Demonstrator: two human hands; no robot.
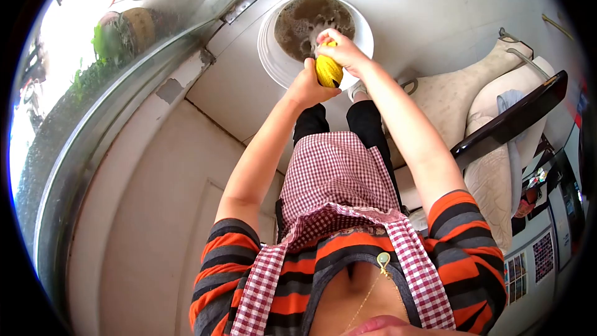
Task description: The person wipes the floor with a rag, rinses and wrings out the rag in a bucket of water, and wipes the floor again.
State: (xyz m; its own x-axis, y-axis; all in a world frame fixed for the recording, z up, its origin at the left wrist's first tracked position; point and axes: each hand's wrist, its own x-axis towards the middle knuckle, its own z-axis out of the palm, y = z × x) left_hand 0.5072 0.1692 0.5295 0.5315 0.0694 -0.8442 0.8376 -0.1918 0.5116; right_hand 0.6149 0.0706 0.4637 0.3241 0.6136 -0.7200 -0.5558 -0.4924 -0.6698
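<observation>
A yellow cloth-like item (328,71) with a small dark patch at its lower end is held between my two hands, over the near rim of a white bucket (267,56). My left hand (309,84) grips its lower left side. My right hand (346,53) holds its upper right part with curled fingers. Brownish, foamy water (311,18) fills the bucket, and a pale splash or stream shows just beyond the fingers.
A glass window (124,68) with a metal frame runs along the left, above a white cabinet or wall panel (155,199). To the right stand a cushioned seat (435,99) and a dark glossy armrest (510,118). The bucket rests on a pale tiled floor (429,12).
</observation>
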